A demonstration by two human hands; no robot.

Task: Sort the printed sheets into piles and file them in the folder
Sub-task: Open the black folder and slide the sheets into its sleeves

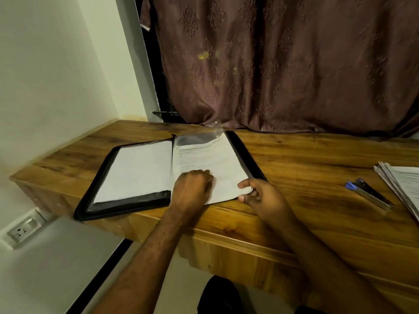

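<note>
A black folder [246, 152] lies open on the wooden desk [306, 159], hanging a little over its front edge. A blank white page [136, 168] fills its left half. In its right half a printed sheet [210, 155] sits partly inside a clear plastic sleeve [199, 138], whose top is lifted. My left hand [192, 189] presses on the lower part of that sheet with its fingers curled. My right hand [263, 196] pinches the sheet's lower right corner between thumb and fingers. A stack of printed sheets [405, 184] lies at the desk's far right edge.
A stapler [368, 193] with a blue end lies between the folder and the stack. A brown patterned curtain [283, 64] hangs behind the desk. A white wall [45, 75] closes the left side, with a power socket [22, 230] below desk level.
</note>
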